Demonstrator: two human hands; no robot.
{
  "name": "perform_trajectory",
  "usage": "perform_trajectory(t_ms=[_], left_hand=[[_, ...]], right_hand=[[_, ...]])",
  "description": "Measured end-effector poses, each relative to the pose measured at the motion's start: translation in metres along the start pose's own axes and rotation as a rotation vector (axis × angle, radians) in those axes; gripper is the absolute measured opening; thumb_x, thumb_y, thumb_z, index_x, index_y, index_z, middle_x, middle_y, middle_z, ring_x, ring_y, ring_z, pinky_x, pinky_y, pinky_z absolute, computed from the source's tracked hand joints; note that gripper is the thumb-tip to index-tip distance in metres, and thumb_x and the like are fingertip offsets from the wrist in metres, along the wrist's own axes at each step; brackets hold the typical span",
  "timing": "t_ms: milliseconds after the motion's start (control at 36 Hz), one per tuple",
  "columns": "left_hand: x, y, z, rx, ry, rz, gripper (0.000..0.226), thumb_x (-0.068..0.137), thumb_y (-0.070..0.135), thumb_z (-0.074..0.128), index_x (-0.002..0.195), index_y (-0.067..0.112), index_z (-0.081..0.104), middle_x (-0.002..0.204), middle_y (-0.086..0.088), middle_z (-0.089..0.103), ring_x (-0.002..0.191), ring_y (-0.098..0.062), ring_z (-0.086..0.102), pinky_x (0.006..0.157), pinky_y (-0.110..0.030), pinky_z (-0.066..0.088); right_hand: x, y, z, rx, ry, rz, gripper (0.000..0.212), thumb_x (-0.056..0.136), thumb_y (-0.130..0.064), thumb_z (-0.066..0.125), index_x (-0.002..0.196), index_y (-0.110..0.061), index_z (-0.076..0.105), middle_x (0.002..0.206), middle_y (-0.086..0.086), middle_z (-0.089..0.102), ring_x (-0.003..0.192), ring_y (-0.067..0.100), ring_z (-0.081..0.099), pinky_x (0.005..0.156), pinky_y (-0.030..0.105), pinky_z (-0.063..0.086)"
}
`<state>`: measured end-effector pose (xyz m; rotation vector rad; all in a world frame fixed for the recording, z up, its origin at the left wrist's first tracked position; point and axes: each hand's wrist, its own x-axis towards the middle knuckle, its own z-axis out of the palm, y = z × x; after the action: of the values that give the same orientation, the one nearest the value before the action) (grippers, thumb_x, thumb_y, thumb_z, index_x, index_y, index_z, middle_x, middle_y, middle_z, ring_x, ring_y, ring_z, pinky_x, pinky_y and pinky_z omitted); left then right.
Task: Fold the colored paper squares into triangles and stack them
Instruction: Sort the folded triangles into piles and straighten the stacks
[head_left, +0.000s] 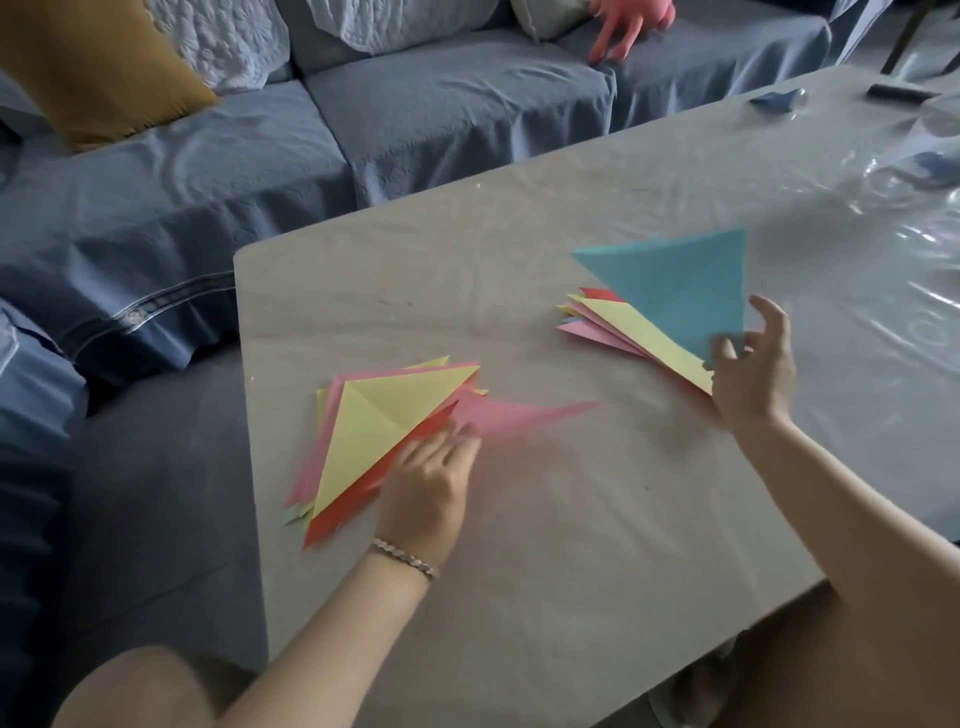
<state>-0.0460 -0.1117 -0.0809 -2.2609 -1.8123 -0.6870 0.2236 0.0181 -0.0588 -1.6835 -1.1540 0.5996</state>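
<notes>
A fanned pile of colored papers (374, 431) lies at the table's left, with a creased yellow sheet on top and red and pink ones beneath. My left hand (426, 488) pinches a pink paper (519, 415), blurred by motion, at the pile's right edge. To the right sits a stack of folded triangles (628, 327) in yellow, pink and red. A blue triangle (675, 286) lies on top of it. My right hand (753, 374) hovers at that stack's near corner, fingers spread and relaxed, thumb by the blue triangle's tip.
The grey table (545, 545) has a clear plastic cover (883, 218) on its right part. Small dark objects (776, 98) lie at the far right corner. A blue sofa (208, 171) with a mustard cushion (88, 73) runs behind and to the left.
</notes>
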Motion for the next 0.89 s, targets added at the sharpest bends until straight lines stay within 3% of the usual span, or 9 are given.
perform_trajectory(t_ms=[111,222,306,417,528,583,694,806,889], left_hand=[[0.001,0.013,0.005,0.0,-0.098,0.068,0.036,0.075,0.003,0.04,0.09,0.009,0.072,0.095,-0.005,0.072,0.094,-0.021,0.068,0.073,-0.028,0.054],[-0.003,0.017,0.012,-0.013,-0.156,0.155,0.039,0.074,0.004,0.037,0.085,0.013,0.074,0.093,-0.001,0.073,0.095,-0.021,0.067,0.072,-0.028,0.054],[-0.004,0.02,0.017,-0.02,-0.165,0.225,0.04,0.072,0.003,0.036,0.082,0.015,0.074,0.091,0.0,0.073,0.093,-0.02,0.068,0.069,-0.025,0.054],[0.002,0.025,0.024,-0.019,-0.174,0.244,0.038,0.07,0.004,0.037,0.078,0.015,0.072,0.09,0.003,0.073,0.091,-0.018,0.068,0.067,-0.022,0.051],[0.007,0.029,0.03,-0.021,-0.183,0.23,0.038,0.072,0.008,0.037,0.08,0.015,0.074,0.089,0.0,0.073,0.088,-0.02,0.069,0.066,-0.026,0.054],[0.004,0.033,0.03,-0.014,-0.21,0.197,0.04,0.073,0.01,0.036,0.082,0.016,0.074,0.093,-0.001,0.073,0.088,-0.019,0.069,0.066,-0.029,0.055],[-0.01,0.037,0.034,-0.009,-0.282,0.106,0.04,0.077,0.015,0.036,0.092,0.012,0.073,0.105,-0.005,0.07,0.097,-0.022,0.066,0.073,-0.038,0.055],[-0.026,0.039,0.034,-0.009,-0.337,0.073,0.043,0.086,0.026,0.034,0.11,0.011,0.066,0.118,-0.005,0.064,0.109,-0.029,0.06,0.082,-0.049,0.05],[-0.029,0.043,0.03,0.022,-0.38,0.016,0.048,0.092,0.036,0.027,0.112,0.016,0.066,0.12,0.0,0.063,0.111,-0.029,0.059,0.083,-0.053,0.048]], right_hand=[[0.013,0.015,0.0,-0.266,-0.12,0.044,0.043,0.089,-0.009,0.049,0.131,-0.016,0.044,0.12,0.015,0.055,0.107,0.032,0.052,0.089,0.033,0.039],[0.005,0.018,-0.002,-0.539,-0.178,0.064,0.042,0.092,-0.027,0.051,0.131,-0.012,0.047,0.133,0.021,0.039,0.125,0.035,0.031,0.102,0.04,0.029],[-0.022,0.011,-0.004,-0.573,-0.236,-0.117,0.038,0.092,-0.026,0.052,0.128,-0.012,0.051,0.139,0.015,0.034,0.129,0.031,0.024,0.104,0.039,0.024],[-0.073,0.013,0.002,-0.47,-0.431,-0.506,0.035,0.085,-0.028,0.054,0.109,-0.005,0.065,0.127,0.018,0.052,0.118,0.038,0.047,0.1,0.042,0.035],[-0.112,0.015,0.014,-0.576,-0.738,-0.697,0.059,0.088,-0.044,0.03,0.123,-0.006,0.058,0.134,0.011,0.052,0.126,0.029,0.047,0.104,0.044,0.038],[-0.125,0.017,0.02,-0.669,-0.861,-0.741,0.073,0.087,-0.052,0.012,0.136,-0.01,0.045,0.145,0.005,0.039,0.136,0.021,0.034,0.113,0.033,0.024],[-0.138,0.027,0.021,-0.748,-0.846,-0.735,0.07,0.098,-0.044,0.004,0.123,-0.008,0.059,0.13,0.006,0.057,0.122,0.022,0.052,0.108,0.026,0.026],[-0.14,0.032,0.016,-0.761,-0.791,-0.77,0.068,0.099,-0.045,0.009,0.123,-0.006,0.06,0.129,0.008,0.057,0.121,0.022,0.052,0.108,0.027,0.02],[-0.138,0.034,0.012,-0.772,-0.748,-0.811,0.068,0.099,-0.046,0.01,0.121,-0.007,0.061,0.129,0.008,0.057,0.12,0.021,0.053,0.107,0.025,0.021]])
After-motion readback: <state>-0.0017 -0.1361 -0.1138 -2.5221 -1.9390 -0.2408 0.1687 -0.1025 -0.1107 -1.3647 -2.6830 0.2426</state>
